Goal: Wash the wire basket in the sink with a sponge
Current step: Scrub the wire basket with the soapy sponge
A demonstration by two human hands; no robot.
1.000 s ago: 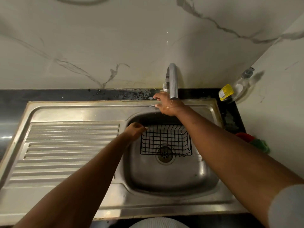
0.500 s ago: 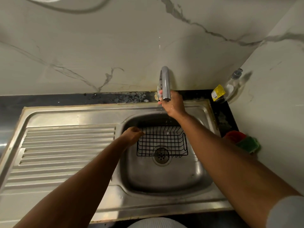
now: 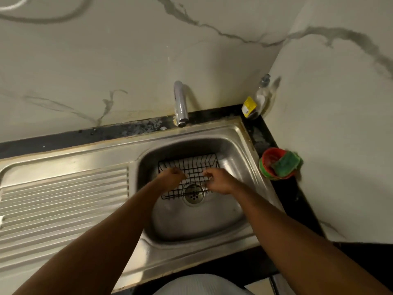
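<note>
Down in the steel sink (image 3: pixel 231 209): holding the wire basket (image 3: pixel 197 163) with left grip (image 3: pixel 172 177) and right grip (image 3: pixel 220 181). Best to steady one-handed, then fetch the sponge (image 3: pixel 286 163).

Black grid-patterned wire basket (image 3: pixel 197 165) under left hand (image 3: pixel 172 177); green rectangular sponge (image 3: pixel 286 163) in red round dish (image 3: pixel 270 155), right of right hand (image 3: pixel 221 180).

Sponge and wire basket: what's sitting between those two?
Nothing loose. In the head view, only the bare steel wall and rim of the sink and a strip of dark counter separate the wire basket from the green sponge in its red bowl.
</note>
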